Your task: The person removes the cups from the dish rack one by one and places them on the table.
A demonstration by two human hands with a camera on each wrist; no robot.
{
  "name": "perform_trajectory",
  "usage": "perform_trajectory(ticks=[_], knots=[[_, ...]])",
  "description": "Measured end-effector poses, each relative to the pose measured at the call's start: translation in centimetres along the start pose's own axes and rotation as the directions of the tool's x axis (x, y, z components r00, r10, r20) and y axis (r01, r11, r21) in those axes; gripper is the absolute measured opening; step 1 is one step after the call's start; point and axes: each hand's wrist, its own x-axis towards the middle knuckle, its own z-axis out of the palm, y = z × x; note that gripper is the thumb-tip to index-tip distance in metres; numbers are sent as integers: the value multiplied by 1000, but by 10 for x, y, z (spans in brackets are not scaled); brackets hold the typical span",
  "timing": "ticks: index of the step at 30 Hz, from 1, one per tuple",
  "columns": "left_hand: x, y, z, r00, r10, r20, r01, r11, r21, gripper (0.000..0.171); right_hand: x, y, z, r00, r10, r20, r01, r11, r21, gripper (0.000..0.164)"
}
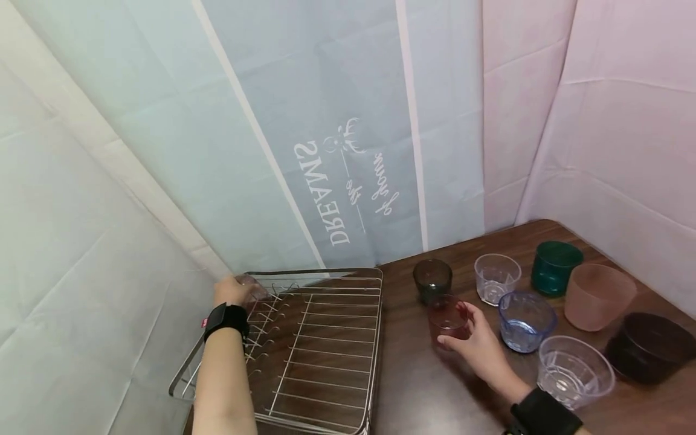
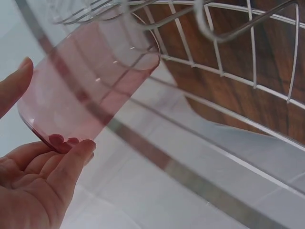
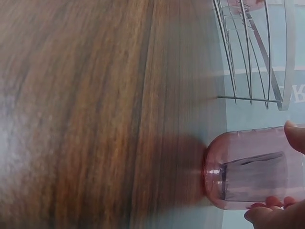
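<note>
At the far left corner of the wire dish rack (image 1: 375,338), my left hand (image 1: 232,291) holds a clear pink cup (image 2: 90,81). Thumb and fingertips are at one end of that cup in the left wrist view; its other end lies among the rack's wires. My right hand (image 1: 484,350) grips a reddish clear cup (image 1: 447,323) to the right of the rack, thumb on one side and fingers on the other. In the right wrist view its base is at or just above the wooden table; I cannot tell whether they touch. A dark smoky cup (image 1: 432,281) stands just behind it.
Right of my right hand stand a blue cup (image 1: 526,323), two clear cups (image 1: 497,278), a teal cup (image 1: 556,269), a frosted pink cup (image 1: 598,296) and a black round container (image 1: 649,347). Cloth walls (image 1: 348,90) border the wooden table (image 1: 413,386) behind and at the sides.
</note>
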Motion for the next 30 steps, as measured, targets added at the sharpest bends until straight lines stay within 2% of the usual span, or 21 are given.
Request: perform_trajectory(ticks=[3,8,10,12,13,18,20,26,28,30], knots=[[-7,8,-22,1000,8,-20,-8,1000,1,37,4,-2,7,1000,-19,-13,19,1000,-4,88],[-19,13,-66,991,-30,-128,34,999,24,43,17,-9,23,998,-62,1,62,998,-20,87],[-21,16,-75,989,-40,-139,45,999,29,42,21,-12,25,998,-62,-3,62,997,-41,86],[-21,22,-80,989,-29,-144,35,999,40,50,24,-13,25,999,-52,-6,51,997,-49,86],[-20,25,-81,989,-29,-144,35,999,40,53,26,-13,24,999,-48,-4,47,998,-47,86],[-13,44,-76,979,28,-203,-29,1000,-2,47,37,-13,22,999,-29,19,29,1000,-3,87],[-12,52,-72,975,43,-217,-55,997,-48,55,40,-13,23,999,-26,28,26,1000,-2,86],[-11,73,-50,981,85,-172,-119,972,-201,45,45,-7,24,999,-36,29,38,998,-58,85],[-10,77,-42,983,95,-158,-132,960,-248,47,45,-7,23,999,-34,29,35,999,-37,89],[-12,81,-35,989,80,-124,-116,941,-318,42,41,-8,21,999,-12,40,12,1000,10,95]])
